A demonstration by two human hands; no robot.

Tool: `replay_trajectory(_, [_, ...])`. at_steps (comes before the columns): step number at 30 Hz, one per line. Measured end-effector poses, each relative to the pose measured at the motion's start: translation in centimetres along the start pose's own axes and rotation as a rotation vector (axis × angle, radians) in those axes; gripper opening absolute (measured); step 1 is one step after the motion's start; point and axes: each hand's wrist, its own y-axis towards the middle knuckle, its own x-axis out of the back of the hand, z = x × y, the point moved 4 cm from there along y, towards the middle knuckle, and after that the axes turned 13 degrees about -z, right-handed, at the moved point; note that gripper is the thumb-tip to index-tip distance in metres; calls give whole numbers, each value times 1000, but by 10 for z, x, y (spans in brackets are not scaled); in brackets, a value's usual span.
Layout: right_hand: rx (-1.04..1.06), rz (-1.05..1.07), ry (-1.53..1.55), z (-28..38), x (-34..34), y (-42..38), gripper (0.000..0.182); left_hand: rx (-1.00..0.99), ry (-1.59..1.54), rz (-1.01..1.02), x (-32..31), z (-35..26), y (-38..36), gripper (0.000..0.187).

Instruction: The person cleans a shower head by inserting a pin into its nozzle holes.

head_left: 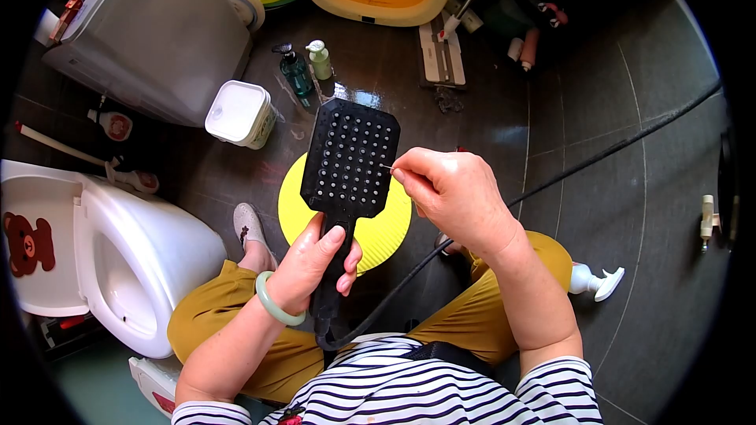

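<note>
My left hand (pixel 320 261), with a pale green bangle on the wrist, is wrapped round the handle of a black shower head (pixel 351 159). Its square face with cut corners points up at me and carries rows of light grey nozzles. From the handle's lower end a black hose (pixel 425 261) runs off to the right. My right hand (pixel 451 187) is closed in a pinch at the right edge of the face. A thin pin (pixel 386 166) sticks out of its fingertips and reaches the outermost nozzles. Beneath the shower head lies a round yellow ribbed object (pixel 383 244), partly hidden.
A white toilet (pixel 185 248) with its lid up stands left. Ahead are a white-lidded tub (pixel 239 112), a dark pump bottle (pixel 294 72), a light green pump bottle (pixel 319 60) and a flat mop (pixel 442 55). A white spray bottle (pixel 587 279) lies by my right knee.
</note>
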Motion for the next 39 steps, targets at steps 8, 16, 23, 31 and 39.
replay_trajectory(8, [83, -62, -11, 0, 0, -1, 10, 4, 3, 7, 1, 2, 0, 45])
replay_trajectory(16, [127, -63, -102, 3, -1, -3, 7, -22, 51, -53, 2, 6, 2, 39])
replay_trajectory(23, [138, -27, -248, 5, -13, -7, 7, -256, 254, -119, -1, 14, 2, 32])
replay_trajectory(31, [64, -70, -54, -2, -8, 1, 8, -168, 180, -128, 1, 5, 3, 29])
replay_trajectory(39, [176, -86, -167, 5, -15, -5, 6, -176, 144, -172, 1, 9, 5, 32])
